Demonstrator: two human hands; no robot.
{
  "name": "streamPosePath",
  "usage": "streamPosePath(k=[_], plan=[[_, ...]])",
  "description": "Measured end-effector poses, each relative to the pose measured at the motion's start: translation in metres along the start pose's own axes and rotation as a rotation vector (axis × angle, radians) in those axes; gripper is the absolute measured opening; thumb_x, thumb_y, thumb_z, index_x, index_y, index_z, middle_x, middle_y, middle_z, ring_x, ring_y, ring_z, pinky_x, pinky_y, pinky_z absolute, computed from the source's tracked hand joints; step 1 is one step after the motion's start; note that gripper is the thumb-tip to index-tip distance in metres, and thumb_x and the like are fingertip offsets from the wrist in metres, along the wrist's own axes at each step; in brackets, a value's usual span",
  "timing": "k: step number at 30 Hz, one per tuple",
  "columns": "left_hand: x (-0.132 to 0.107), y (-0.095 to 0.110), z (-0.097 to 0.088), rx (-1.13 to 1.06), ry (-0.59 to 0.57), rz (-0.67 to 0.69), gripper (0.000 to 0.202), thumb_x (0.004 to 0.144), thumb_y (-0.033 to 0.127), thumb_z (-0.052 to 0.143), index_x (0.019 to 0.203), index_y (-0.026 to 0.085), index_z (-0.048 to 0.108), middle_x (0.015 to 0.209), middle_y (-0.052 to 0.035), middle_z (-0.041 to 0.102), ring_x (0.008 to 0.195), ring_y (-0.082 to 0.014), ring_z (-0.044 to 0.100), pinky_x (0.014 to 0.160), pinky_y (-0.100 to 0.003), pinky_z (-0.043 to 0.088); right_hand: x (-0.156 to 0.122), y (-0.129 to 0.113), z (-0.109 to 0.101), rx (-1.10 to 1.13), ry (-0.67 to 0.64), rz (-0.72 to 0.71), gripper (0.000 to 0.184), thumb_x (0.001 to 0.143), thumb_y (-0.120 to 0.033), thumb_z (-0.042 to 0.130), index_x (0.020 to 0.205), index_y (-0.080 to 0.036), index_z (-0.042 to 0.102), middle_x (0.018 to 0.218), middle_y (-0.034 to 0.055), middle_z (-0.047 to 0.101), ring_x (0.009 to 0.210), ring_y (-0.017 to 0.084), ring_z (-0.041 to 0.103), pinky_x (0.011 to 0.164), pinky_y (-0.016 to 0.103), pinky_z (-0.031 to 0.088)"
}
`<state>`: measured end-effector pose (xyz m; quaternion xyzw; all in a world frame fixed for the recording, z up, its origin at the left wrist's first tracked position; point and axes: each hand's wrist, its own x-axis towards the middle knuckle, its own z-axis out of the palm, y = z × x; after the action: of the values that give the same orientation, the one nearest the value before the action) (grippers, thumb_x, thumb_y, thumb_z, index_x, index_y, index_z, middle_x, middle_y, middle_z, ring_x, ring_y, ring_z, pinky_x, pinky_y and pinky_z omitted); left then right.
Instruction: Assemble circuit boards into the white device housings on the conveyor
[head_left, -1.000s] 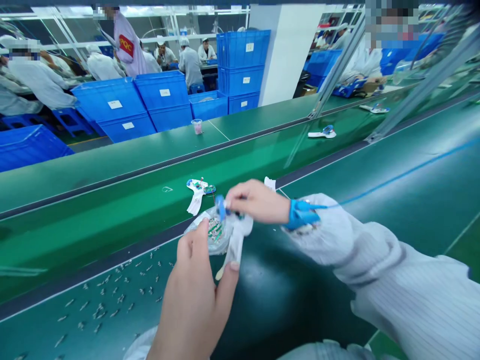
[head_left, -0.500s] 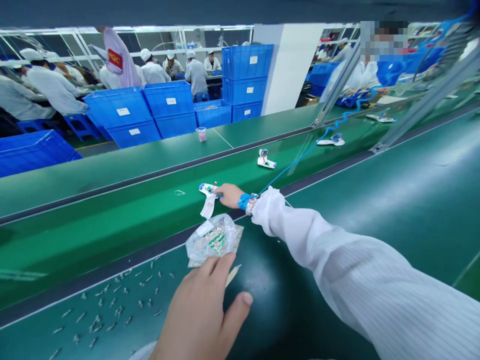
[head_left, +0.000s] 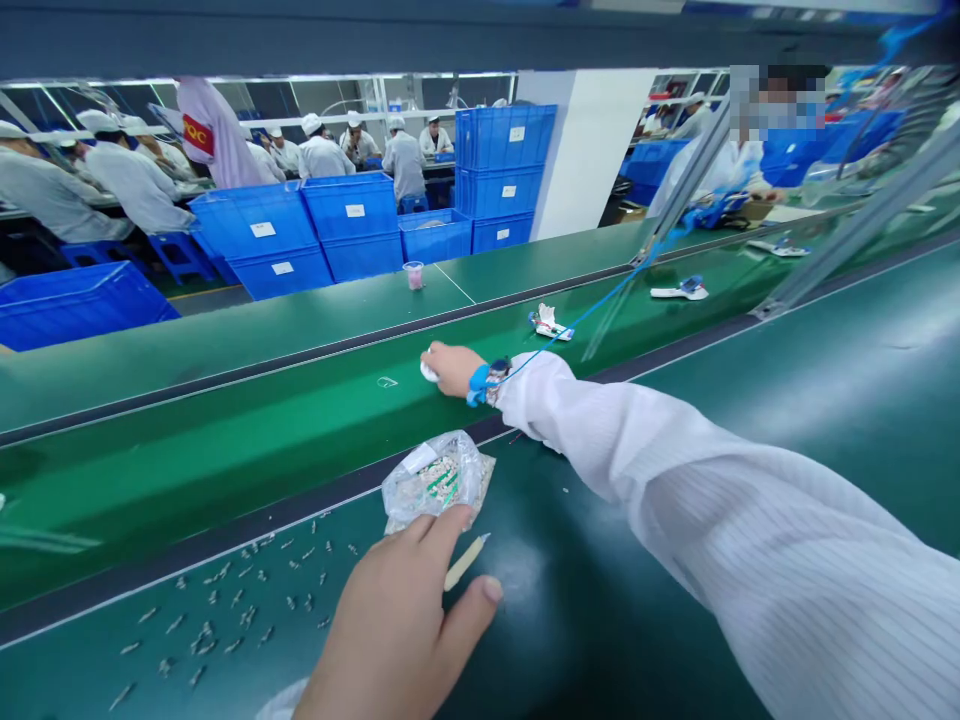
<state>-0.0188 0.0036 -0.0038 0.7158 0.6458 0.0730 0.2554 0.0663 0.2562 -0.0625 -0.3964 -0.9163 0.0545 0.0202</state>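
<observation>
Fingers of the right hand, in the head view, clamp a white part over the green belt, its shape mostly hidden behind them. Thumb and forefinger of the left hand stand apart; whether it touches the plastic bag is unclear. It partly covers a pale pointed tool on the desk; its sleeve is cut off below.

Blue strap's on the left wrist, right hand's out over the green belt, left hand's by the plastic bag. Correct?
Not quite: the blue strap is on the right wrist, as the head view shows. The right hand is out over the green belt, and the left hand is by the plastic bag.
</observation>
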Motion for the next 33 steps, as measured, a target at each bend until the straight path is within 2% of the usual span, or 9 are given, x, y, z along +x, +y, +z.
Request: streamPosePath(k=[3,6,9,14,18,23,26,29,33], plan=[[0.002,-0.005,0.001,-0.006,0.046,-0.041,0.049,0.087,0.039,0.041,0.130,0.022,0.055,0.122,-0.0106,0.066,0.105,-0.0310,0.065,0.073,-0.039,0.054,-0.013,0.003,-0.038,0.059,0.193,0.105,0.034,0.089,-0.037,0.050,0.105,-0.008,0.056,0.105,0.0138,0.058,0.093,0.021,0.056,0.076,0.030,0.042],[0.007,-0.009,0.002,-0.026,0.078,-0.089,0.048,0.087,0.039,0.040,0.129,0.023,0.056,0.116,-0.0097,0.069,0.099,-0.0296,0.066,0.073,-0.040,0.052,-0.031,-0.007,-0.073,0.205,0.353,0.181,0.048,0.091,-0.055,0.033,0.093,-0.012,0.054,0.087,0.0066,0.058,0.076,0.016,0.052,0.061,0.026,0.035],[0.013,-0.010,0.004,-0.067,0.148,-0.148,0.045,0.086,0.039,0.041,0.126,0.023,0.057,0.108,-0.0088,0.071,0.089,-0.0270,0.068,0.069,-0.038,0.051,-0.049,-0.028,-0.095,0.464,0.444,0.151,0.052,0.084,-0.066,0.038,0.069,-0.016,0.047,0.065,-0.0001,0.049,0.060,0.011,0.044,0.054,0.025,0.025],[0.017,-0.006,0.010,-0.159,0.390,-0.195,0.039,0.081,0.040,0.051,0.115,0.023,0.058,0.093,-0.0047,0.071,0.080,-0.0224,0.069,0.059,-0.030,0.048,-0.064,-0.061,-0.103,0.556,0.303,0.077,0.054,0.075,-0.071,0.048,0.066,-0.018,0.040,0.061,-0.0019,0.048,0.054,0.010,0.041,0.052,0.025,0.024],[0.019,-0.003,0.013,-0.155,0.535,-0.155,0.043,0.074,0.036,0.058,0.115,0.023,0.054,0.096,-0.0050,0.070,0.083,-0.0230,0.069,0.054,-0.028,0.049,-0.065,-0.073,-0.100,0.541,0.124,0.073,0.062,0.073,-0.076,0.046,0.090,-0.017,0.052,0.079,0.0041,0.062,0.061,0.014,0.051,0.052,0.026,0.031],[0.020,-0.001,0.016,-0.192,0.639,-0.093,0.045,0.069,0.032,0.063,0.112,0.022,0.054,0.098,-0.0062,0.069,0.082,-0.0236,0.070,0.054,-0.028,0.051,-0.062,-0.082,-0.099,0.537,-0.024,0.050,0.091,0.068,-0.085,0.040,0.118,-0.010,0.051,0.103,0.0142,0.065,0.075,0.020,0.058,0.055,0.027,0.037],[0.017,0.000,0.016,-0.176,0.767,-0.027,0.034,0.072,0.032,0.063,0.104,0.022,0.057,0.093,-0.0049,0.068,0.077,-0.0214,0.069,0.054,-0.026,0.050,-0.063,-0.087,-0.103,0.524,-0.056,0.023,0.092,0.069,-0.086,0.036,0.113,-0.007,0.053,0.096,0.0160,0.066,0.072,0.021,0.059,0.053,0.029,0.036],[0.014,-0.002,0.015,-0.109,0.872,0.039,0.024,0.079,0.031,0.059,0.101,0.022,0.058,0.096,-0.0054,0.067,0.082,-0.0200,0.066,0.066,-0.028,0.051,-0.066,-0.088,-0.107,0.524,-0.112,-0.017,0.085,0.073,-0.085,0.033,0.099,-0.007,0.055,0.085,0.0149,0.066,0.067,0.022,0.058,0.050,0.030,0.035],[0.012,-0.007,0.013,-0.072,0.862,0.126,0.023,0.084,0.033,0.056,0.102,0.021,0.060,0.105,-0.0074,0.067,0.092,-0.0211,0.064,0.074,-0.029,0.051,-0.068,-0.087,-0.109,0.542,-0.159,-0.030,0.073,0.071,-0.084,0.038,0.083,-0.014,0.053,0.081,0.0118,0.064,0.067,0.021,0.056,0.051,0.029,0.035]])
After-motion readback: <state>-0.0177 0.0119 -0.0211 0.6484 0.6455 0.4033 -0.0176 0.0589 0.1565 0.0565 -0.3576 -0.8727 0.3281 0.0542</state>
